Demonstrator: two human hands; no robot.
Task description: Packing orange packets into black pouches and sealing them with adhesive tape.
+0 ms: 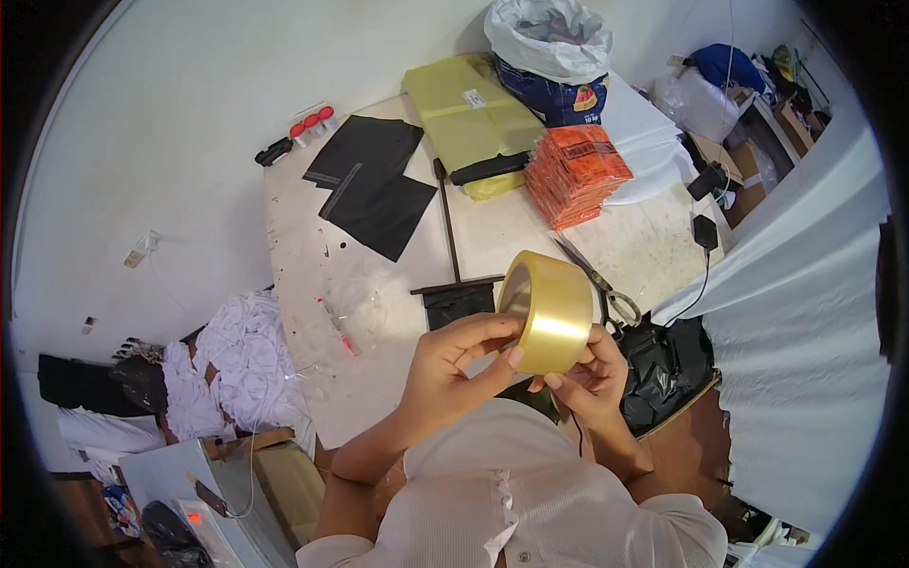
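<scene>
A wide roll of clear yellowish packing tape (557, 312) is held up in front of me, above the table's near edge. My left hand (469, 364) grips its left side, with fingers reaching into the core and the thumb at the lower rim. My right hand (589, 374) pinches at the lower right of the roll, its fingers partly hidden behind it. Just beyond the roll lie large scissors (606, 287) with dark blades. Left of the roll, a dark rod (449, 222) with a crossbar rests on the table beside a black folded piece (461, 305).
On the white table (379, 293) lie black bags (374, 185), a red-and-white marker (339, 327), a yellowish package (473, 118) and stacked orange packets (578, 172). A blue sack (554, 90) stands behind. Black plastic packages (668, 369) sit at the right, white cloth (246, 355) at the left.
</scene>
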